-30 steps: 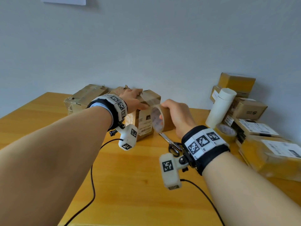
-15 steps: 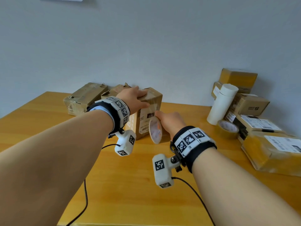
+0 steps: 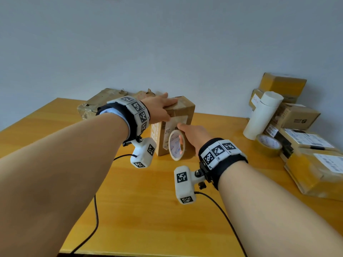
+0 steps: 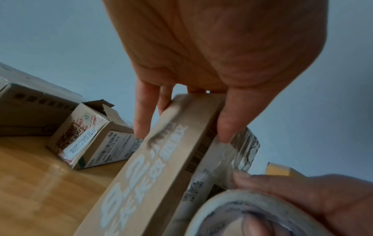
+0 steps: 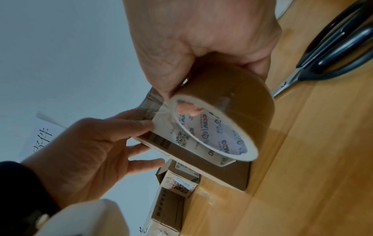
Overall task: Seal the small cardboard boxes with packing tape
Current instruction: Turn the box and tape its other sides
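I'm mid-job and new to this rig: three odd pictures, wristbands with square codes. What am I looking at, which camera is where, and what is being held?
No machine here: a person works with bare hands, wearing marker bands with a small camera under each wrist. The wide picture comes from a head camera looking down at a wooden table. The other two look along each hand from the wrist.

The left hand rests on top of an upright small cardboard box, thumb on its front. The right hand grips a roll of brown packing tape, with a clear strip running from the roll to the box's front.

Also on the table: scissors, more boxes, a white tube and a second tape roll.
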Demonstrator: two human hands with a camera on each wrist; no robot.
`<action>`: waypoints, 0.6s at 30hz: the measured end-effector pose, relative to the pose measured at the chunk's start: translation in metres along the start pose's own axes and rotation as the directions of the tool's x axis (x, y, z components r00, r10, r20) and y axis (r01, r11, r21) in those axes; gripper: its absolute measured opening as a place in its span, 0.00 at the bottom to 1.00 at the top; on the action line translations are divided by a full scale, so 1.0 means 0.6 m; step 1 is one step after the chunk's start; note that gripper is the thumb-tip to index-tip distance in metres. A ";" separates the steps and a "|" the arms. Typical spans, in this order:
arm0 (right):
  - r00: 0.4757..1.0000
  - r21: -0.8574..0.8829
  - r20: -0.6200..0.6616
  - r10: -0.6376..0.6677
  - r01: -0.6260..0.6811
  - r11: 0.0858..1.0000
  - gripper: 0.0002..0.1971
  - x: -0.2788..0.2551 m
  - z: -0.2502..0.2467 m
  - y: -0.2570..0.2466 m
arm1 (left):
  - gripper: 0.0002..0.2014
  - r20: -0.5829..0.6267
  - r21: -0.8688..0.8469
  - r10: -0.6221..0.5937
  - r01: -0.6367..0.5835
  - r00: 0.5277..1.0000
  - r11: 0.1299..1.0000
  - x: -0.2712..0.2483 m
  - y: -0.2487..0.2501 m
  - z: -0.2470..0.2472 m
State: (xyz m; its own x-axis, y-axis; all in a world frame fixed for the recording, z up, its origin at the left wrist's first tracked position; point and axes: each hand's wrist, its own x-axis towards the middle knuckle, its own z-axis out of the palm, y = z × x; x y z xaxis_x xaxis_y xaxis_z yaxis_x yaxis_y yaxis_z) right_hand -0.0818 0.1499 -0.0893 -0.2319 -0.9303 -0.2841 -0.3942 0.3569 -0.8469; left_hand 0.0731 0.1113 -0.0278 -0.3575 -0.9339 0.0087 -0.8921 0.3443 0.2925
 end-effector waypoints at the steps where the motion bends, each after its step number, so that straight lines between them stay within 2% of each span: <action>1: 1.000 0.001 -0.001 0.008 -0.008 1.000 0.26 0.000 0.002 0.000 | 0.36 -0.010 -0.029 -0.004 0.003 1.000 1.000 -0.001 0.000 0.001; 5: 1.000 -0.068 -0.013 -0.014 0.013 0.998 0.27 0.006 0.007 0.005 | 0.34 -0.128 -0.206 -0.042 0.015 0.991 0.978 -0.007 0.006 0.007; 9: 1.000 -0.048 -0.016 0.011 -0.012 0.999 0.27 0.011 0.010 0.000 | 0.33 -0.230 -0.238 -0.110 0.054 0.967 0.970 -0.002 0.020 0.014; 13: 1.000 -0.041 -0.011 0.002 -0.003 0.999 0.25 0.023 0.008 0.002 | 0.29 -0.200 -0.256 -0.119 0.066 0.972 0.964 0.004 0.023 0.012; 18: 1.000 -0.050 -0.009 -0.007 0.006 0.999 0.22 0.012 0.002 0.001 | 0.30 -0.208 -0.266 -0.124 0.066 0.970 0.962 0.001 0.022 0.015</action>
State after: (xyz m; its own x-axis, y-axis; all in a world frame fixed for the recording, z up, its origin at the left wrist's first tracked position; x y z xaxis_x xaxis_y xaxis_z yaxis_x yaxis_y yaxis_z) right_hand -0.0826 0.1431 -0.0927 -0.2368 -0.9319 -0.2746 -0.4396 0.3549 -0.8251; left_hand 0.0588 0.1160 -0.0328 -0.1791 -0.9689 0.1708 -0.8078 0.2439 0.5367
